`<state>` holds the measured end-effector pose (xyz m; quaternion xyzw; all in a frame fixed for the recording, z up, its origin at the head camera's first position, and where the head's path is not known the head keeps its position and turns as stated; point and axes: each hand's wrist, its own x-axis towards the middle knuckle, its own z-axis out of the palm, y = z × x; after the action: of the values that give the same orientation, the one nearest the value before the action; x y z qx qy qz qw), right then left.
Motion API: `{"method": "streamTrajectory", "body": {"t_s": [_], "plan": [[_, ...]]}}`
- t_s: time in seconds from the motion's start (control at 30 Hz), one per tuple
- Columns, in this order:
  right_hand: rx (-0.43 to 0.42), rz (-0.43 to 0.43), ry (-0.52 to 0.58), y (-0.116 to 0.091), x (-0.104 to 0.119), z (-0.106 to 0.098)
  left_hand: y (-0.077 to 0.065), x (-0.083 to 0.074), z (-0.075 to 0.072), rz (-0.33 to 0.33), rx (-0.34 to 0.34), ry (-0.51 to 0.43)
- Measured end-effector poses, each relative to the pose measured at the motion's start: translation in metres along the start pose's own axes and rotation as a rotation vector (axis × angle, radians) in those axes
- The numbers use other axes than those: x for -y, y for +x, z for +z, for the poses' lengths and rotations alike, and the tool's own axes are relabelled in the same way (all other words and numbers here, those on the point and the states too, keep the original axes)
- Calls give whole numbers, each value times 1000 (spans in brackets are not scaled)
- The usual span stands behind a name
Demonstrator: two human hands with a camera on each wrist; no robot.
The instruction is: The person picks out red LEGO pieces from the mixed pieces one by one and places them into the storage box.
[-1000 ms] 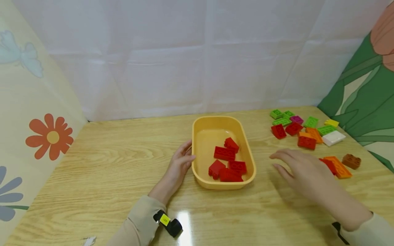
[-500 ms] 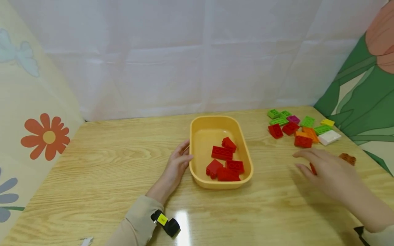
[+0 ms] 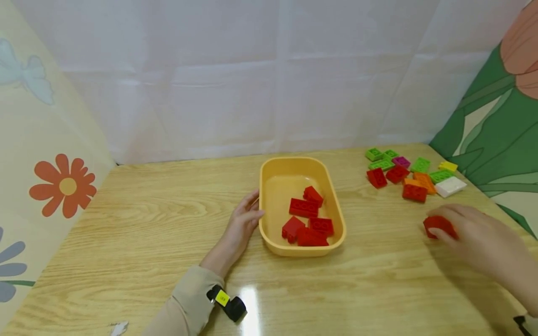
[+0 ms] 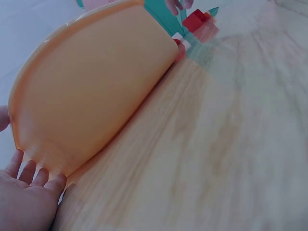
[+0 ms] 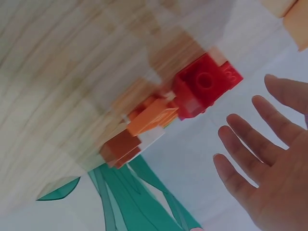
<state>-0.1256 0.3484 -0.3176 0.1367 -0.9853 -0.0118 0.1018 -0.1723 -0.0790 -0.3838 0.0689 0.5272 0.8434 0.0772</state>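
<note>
A yellow tray [image 3: 300,251] with several red toy bricks [image 3: 303,208] in it stands mid-table. My left hand [image 3: 238,233] rests against its left side, thumb near the rim; in the left wrist view, the fingertips touch the outer wall [image 4: 86,82]. My right hand [image 3: 483,238] hovers over a red brick [image 3: 436,226] at the right, thumb in front of it. The right wrist view has the fingers of this hand [image 5: 269,159] spread and apart from the red brick [image 5: 199,84]. An orange piece [image 5: 151,115] and a brown brick [image 5: 120,147] lie beside that brick.
At the back right lies a loose group of bricks: green pieces [image 3: 381,164], red ones [image 3: 397,173], an orange-and-red one [image 3: 414,190], a white one [image 3: 450,186], a yellow one [image 3: 448,166] and a magenta one [image 3: 401,162]. A white sheet [image 3: 210,79] closes off the back.
My right hand has moved right, away from the tray's side, to the red brick near the brown and orange pieces. The left hand stays at the tray.
</note>
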Motion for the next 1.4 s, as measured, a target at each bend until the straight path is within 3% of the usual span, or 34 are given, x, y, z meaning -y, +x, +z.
{"method": "streamTrajectory", "body": {"t_s": [0.6,1.4], "plan": [[148,61,41,7,-22,13,1,1,1,-6,-7,-3],[132,11,28,10,-23,19,1,1,0,3,-13,-13]]}}
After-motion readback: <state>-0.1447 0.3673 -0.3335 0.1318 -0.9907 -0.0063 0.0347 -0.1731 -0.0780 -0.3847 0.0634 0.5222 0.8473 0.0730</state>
